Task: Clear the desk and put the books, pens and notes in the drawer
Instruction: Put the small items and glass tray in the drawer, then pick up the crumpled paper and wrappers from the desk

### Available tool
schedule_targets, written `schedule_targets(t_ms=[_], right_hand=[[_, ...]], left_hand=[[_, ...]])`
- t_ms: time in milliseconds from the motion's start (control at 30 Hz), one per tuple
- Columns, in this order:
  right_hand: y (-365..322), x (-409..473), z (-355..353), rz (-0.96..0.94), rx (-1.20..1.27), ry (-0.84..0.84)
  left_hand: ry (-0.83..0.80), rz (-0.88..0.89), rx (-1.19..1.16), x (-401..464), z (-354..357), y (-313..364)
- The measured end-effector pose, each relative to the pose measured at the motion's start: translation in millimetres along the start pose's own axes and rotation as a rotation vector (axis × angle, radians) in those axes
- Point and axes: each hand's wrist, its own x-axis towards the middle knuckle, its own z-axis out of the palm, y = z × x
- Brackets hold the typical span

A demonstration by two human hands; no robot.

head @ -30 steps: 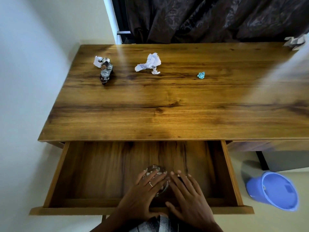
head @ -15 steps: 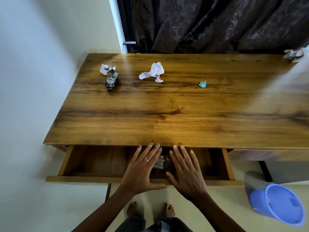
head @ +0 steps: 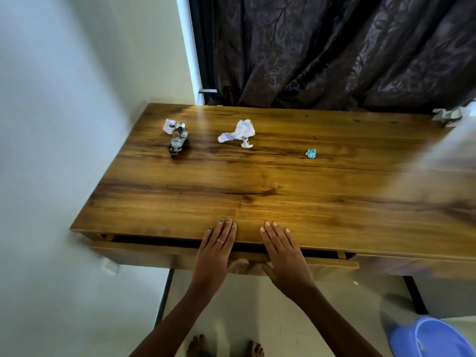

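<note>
Hands laid flat, fingers straight, nothing gripped: left hand (head: pixel 215 251) and right hand (head: pixel 283 253) are pressed side by side on the drawer (head: pixel 159 256) front, fingertips reaching over the near edge of the desk (head: pixel 257 186). Drawer is seen almost closed, only a narrow dark gap left under the desk top. Contents cannot be seen. On the far desk: foil wrapper (head: pixel 178 139) with a white scrap at left, crumpled white paper (head: pixel 238 132) at centre, small teal wad (head: pixel 311 153) to the right. Blue bucket (head: pixel 427 338) is on the floor, near right.
</note>
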Motion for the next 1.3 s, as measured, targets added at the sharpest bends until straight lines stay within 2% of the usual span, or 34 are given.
schedule_targets(t_ms=[167, 300, 567, 633, 800, 1033, 1133, 1300], right_hand=[[1, 7, 10, -0.008, 0.006, 0.158], [4, 11, 12, -0.011, 0.019, 0.260], [7, 16, 1, -0.038, 0.100, 0.293], [3, 23, -8, -0.012, 0.155, 0.251], [-7, 53, -15, -0.006, 0.200, 0.216], [-26, 130, -24, -0.030, 0.257, 0.154], [-39, 174, -25, -0.068, 0.272, 0.124], [-75, 254, -35, -0.169, 0.234, 0.107]], left_hand=[[0.208, 0.024, -0.006, 2, 11, 8], [0.299, 0.030, 0.004, 5, 15, 8], [0.209, 0.004, -0.119, 6, 10, 2], [0.192, -0.029, -0.175, 9, 1, 1], [0.181, -0.266, -0.299, 26, -10, -12], [0.236, -0.634, -0.373, 63, -14, -81], [0.274, -0.729, -0.424, 84, -18, -113], [0.314, -0.783, -0.361, 117, -19, -160]])
